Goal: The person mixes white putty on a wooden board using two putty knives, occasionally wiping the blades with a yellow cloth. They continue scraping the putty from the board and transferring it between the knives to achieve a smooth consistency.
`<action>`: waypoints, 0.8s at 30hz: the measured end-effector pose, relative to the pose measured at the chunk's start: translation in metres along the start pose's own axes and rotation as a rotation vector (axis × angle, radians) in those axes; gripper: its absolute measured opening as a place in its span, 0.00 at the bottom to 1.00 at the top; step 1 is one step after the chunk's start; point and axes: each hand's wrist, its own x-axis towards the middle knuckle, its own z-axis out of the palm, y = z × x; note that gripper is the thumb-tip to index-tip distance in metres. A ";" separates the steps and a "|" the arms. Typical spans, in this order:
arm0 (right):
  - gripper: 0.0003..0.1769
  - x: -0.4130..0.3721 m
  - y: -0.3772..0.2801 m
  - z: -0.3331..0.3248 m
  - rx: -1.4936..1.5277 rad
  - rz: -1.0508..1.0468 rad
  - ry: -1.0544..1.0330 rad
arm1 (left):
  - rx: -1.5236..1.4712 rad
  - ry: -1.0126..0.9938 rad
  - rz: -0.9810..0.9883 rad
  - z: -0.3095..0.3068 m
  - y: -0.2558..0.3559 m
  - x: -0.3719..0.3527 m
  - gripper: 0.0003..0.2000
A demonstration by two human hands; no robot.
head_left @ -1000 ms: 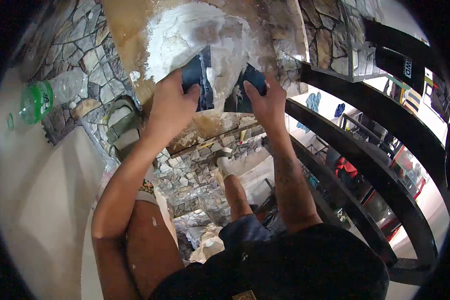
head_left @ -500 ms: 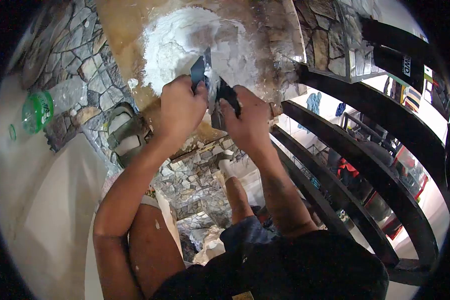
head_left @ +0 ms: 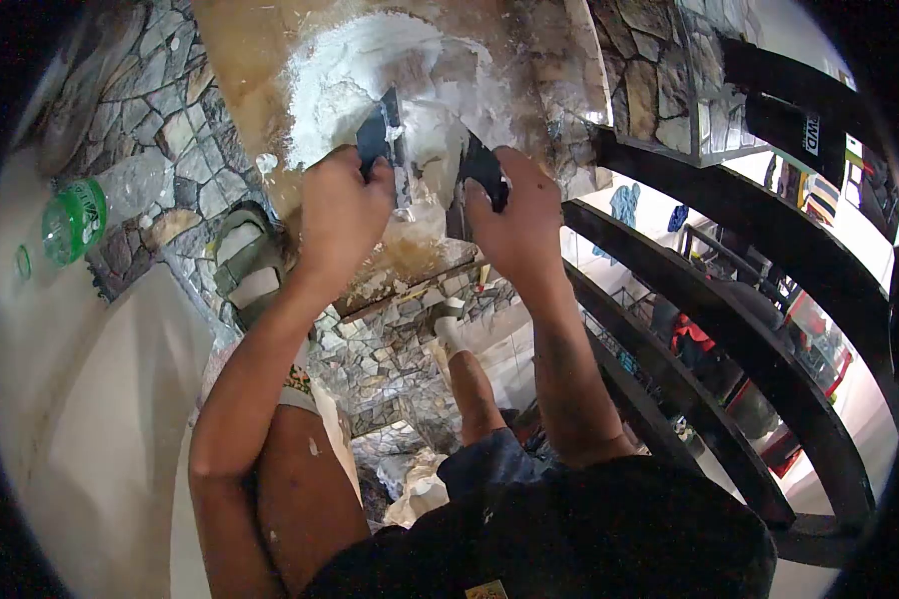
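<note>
In the head view, my left hand (head_left: 345, 215) is closed on a dark putty knife (head_left: 373, 135) with white smears along its blade. My right hand (head_left: 522, 220) grips a second dark putty knife (head_left: 481, 165), its blade tilted. A narrow gap separates the two blades, and both are over a brown board (head_left: 245, 55). White putty (head_left: 335, 85) is spread in a rough ring on the board, with a thinner, greyish patch inside it. Parts of both handles are hidden by my fingers.
Left of the board, a clear bottle with a green label (head_left: 75, 220) lies by stone-patterned flooring (head_left: 205, 160). A sandalled foot (head_left: 250, 265) is close to the board's left edge. Black bars (head_left: 729, 299) run along the right, with cluttered belongings beyond them.
The two putty knives have moved apart: my left hand shifted slightly left, my right hand to the right. Earlier the blades were together, with putty between them.
</note>
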 end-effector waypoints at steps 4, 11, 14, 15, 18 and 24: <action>0.12 -0.004 -0.018 -0.006 0.048 0.057 -0.162 | -0.046 0.049 -0.029 0.009 -0.008 0.003 0.11; 0.14 -0.002 -0.009 -0.002 0.063 0.109 -0.174 | -0.158 0.004 -0.120 -0.004 -0.010 0.002 0.11; 0.18 0.004 0.003 -0.003 0.054 0.254 -0.151 | -0.210 -0.156 -0.172 -0.021 -0.008 -0.003 0.08; 0.18 0.007 0.005 -0.003 0.056 0.293 -0.144 | -0.206 -0.187 -0.173 -0.028 0.002 -0.004 0.08; 0.20 0.012 0.005 -0.003 -0.023 0.231 -0.122 | -0.232 -0.243 -0.140 -0.035 0.015 -0.006 0.07; 0.23 0.021 0.009 -0.001 0.126 0.269 -0.226 | -0.186 -0.249 0.005 -0.034 0.022 -0.001 0.08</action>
